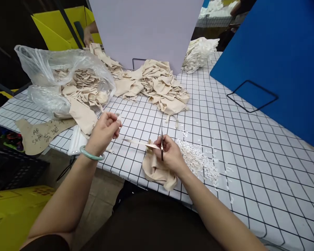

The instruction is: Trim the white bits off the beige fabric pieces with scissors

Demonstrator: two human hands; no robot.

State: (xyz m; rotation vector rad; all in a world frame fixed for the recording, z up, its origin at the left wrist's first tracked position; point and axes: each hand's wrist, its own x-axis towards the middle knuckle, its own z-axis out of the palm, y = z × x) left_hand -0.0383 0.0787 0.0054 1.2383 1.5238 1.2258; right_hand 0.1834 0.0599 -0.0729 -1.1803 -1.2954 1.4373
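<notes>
My right hand (172,155) is closed around a pair of scissors (162,148) with dark metal, held upright over the table. A narrow pale strip (141,142) sticks out leftward from beside these fingers; its far end is too blurred to name. Just below lies a crumpled beige cloth piece (158,170), partly under the right hand. My left hand (107,129), with a pale green bangle (91,154) on the wrist, is raised over the table with its fingers pinched together. Something small and pale shows at its fingertips, too small to name.
A heap of beige cloth pieces (164,89) lies at the back, beside an open clear plastic bag (44,64) of more. Small white clippings (199,158) are scattered at right. A marked brown pattern (42,136), lilac panel (149,31) and blue panel (282,62) stand around. Another person's hand (89,34) is behind.
</notes>
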